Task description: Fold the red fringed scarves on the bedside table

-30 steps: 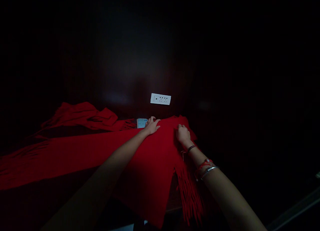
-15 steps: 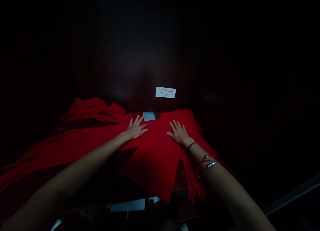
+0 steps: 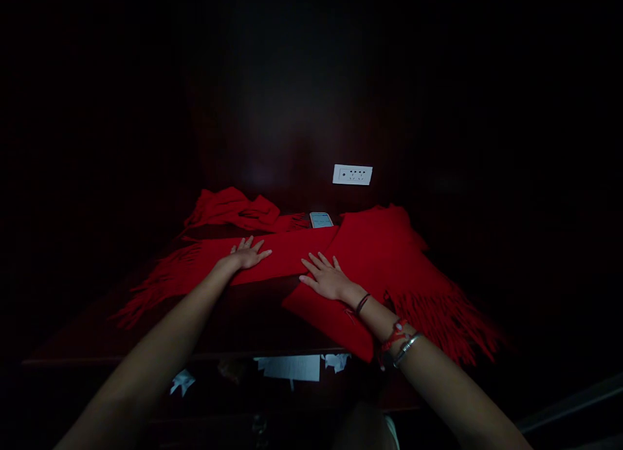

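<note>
A red fringed scarf [image 3: 287,252] lies across the dark table, one fringed end to the left and another at the right. Flat on its left stretch rests my left hand [image 3: 247,255], fingers spread. My right hand [image 3: 327,280] is spread too, palm down where the strip meets the wider red part. A pointed fold of the cloth hangs over the table's front edge below that hand. Bracelets circle my right wrist. Behind the scarf lies a phone [image 3: 321,220] with its screen lit.
A second, crumpled red scarf [image 3: 233,208] lies at the back left. On the dark wall is a white socket plate [image 3: 353,175]. Below the front edge of the table [image 3: 121,358] are white papers [image 3: 292,367] and crumpled white scraps [image 3: 182,382].
My left hand has slid left along the scarf, away from the phone. My right hand has opened from a closed pose and moved left. The view has shifted left.
</note>
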A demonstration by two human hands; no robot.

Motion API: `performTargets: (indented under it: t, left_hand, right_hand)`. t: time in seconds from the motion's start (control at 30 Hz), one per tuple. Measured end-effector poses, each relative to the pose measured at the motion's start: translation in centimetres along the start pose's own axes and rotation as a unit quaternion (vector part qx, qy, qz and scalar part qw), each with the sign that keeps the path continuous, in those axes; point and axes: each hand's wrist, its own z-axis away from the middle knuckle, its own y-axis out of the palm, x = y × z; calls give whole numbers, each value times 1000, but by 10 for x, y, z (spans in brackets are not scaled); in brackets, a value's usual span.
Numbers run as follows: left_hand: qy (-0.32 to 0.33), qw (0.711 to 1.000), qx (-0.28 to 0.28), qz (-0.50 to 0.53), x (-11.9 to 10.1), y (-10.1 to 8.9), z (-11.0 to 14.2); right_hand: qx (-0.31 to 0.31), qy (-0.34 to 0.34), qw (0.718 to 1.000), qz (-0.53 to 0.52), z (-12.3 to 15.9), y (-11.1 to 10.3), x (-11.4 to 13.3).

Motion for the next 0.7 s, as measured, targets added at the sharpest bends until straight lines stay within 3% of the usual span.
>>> performTargets:
  t: [0.13,0.27,0.4,0.47,0.57,0.63,0.7]
  left_hand:
    - [-15,1000,25,1,15,-6,-3]
    - [-111,994,21,13,33,-13,-2]
    - [-166,985,-39,-23,25,-20,6]
    - [-125,986,-99,-42,7,-22,11]
    - [4,985,-166,-44,-29,-18,24]
    - [108,981,-155,-33,-52,-10,36]
    - [221,969,-108,-18,-70,-2,48]
  right_hand:
    - [-26,2,1000,-3,1,3,-4]
    - [-16,-4,1000,-22,-2,-7,-3]
    - [-36,-27,999,-13,-11,-26,3]
    - [-48,-25,999,-7,-15,-33,3]
    - [-14,9,1000,-10,-19,-40,-6]
    - [-1,27,1000,-1,-20,-47,-19]
    - [-16,39,999,30,-21,-56,-38]
